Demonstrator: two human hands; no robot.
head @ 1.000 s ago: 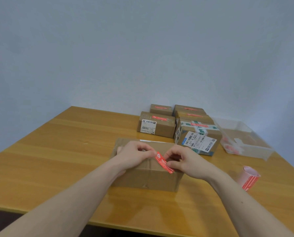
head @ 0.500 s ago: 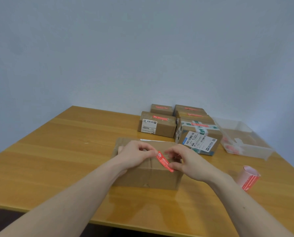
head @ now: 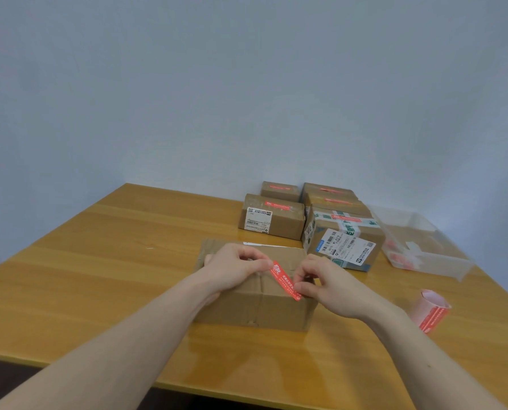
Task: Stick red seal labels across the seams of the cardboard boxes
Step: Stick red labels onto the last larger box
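Head view, frame centre: left hand [head: 235, 269] and right hand [head: 332, 284] each pinch an end of one red seal label [head: 285, 280] over the near cardboard box [head: 255, 306] on the worktop [head: 99, 261]. Behind, centre right: five sealed boxes [head: 272, 216]; one clear bin [head: 424, 247] and one label roll [head: 431, 310] at right.

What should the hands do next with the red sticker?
Probably lower the red label flat onto the box and press it down. The left hand pinches its far end and the right hand its near end, holding it slanted over the top. The seam itself is hard to see there, so straighten it across first.
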